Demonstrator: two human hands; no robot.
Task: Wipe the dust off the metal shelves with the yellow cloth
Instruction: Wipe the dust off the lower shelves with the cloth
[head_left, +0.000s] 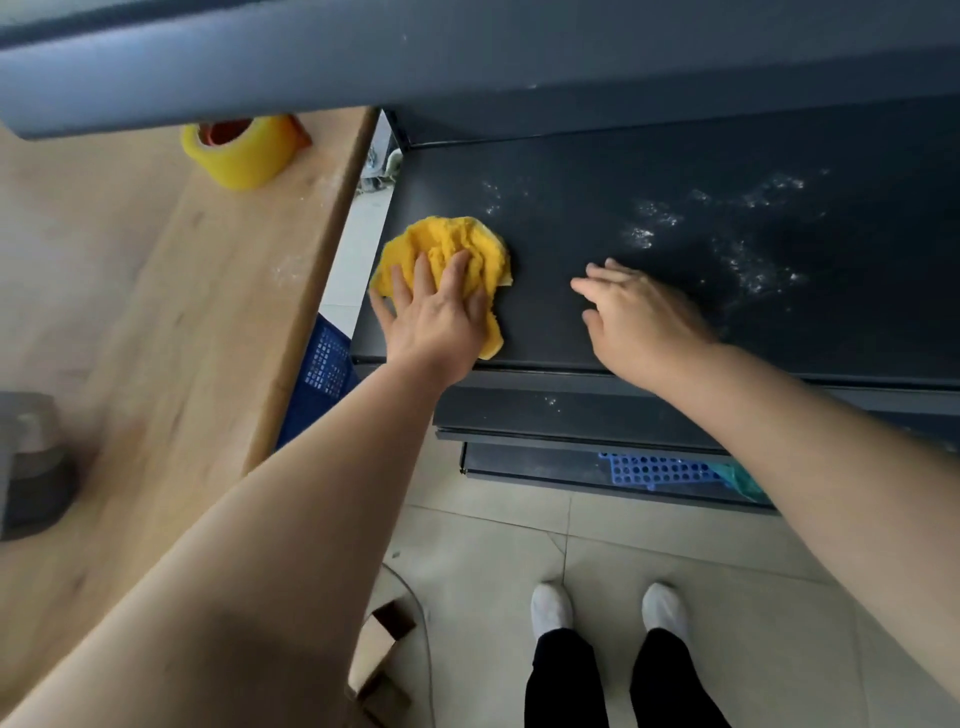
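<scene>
Left hand (434, 317) spread flat on one yellow cloth (457, 249); right hand (641, 314) spread, empty.

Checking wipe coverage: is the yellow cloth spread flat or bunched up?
Bunched. The yellow cloth sits in a crumpled wad with raised folds under the left hand, at the left end of the metal shelf.

Head cam looks steeply down (close) onto shelf (675, 249).

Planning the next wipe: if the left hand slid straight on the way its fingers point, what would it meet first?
Nothing but bare shelf as far as shows; the left hand on the yellow cloth probably reaches the rear edge.
</scene>
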